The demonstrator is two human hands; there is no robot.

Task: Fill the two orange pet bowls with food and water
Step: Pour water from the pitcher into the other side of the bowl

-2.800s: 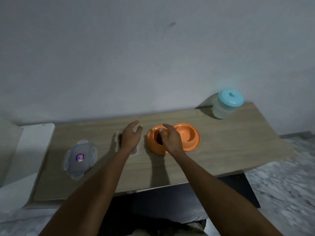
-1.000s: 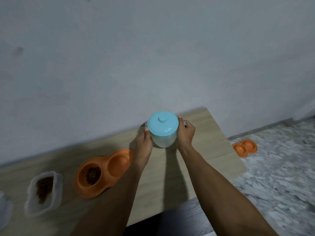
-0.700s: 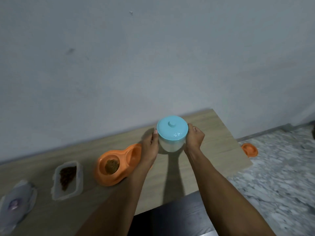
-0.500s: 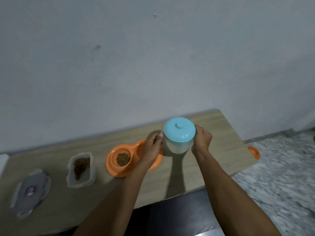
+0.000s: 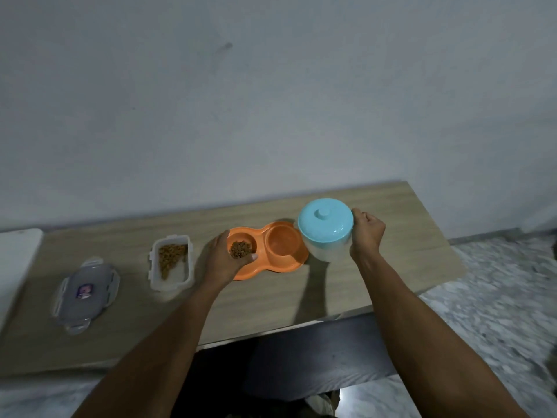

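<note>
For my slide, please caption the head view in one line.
Right hand holds blue-lidded jug beside orange double bowl; left hand grips the bowl.

My left grip [image 5: 224,260] holds the left end of the orange double bowl [image 5: 271,267] on the tabletop [image 5: 391,267], thumb on the near rim beside the kibble [image 5: 240,254]. My right grip [image 5: 366,236] curls around the right side of the turquoise-lidded jug [image 5: 327,229], which overlaps the bowl's right edge. The open food container [image 5: 168,285] and its lid [image 5: 86,292] lie further left.
</note>
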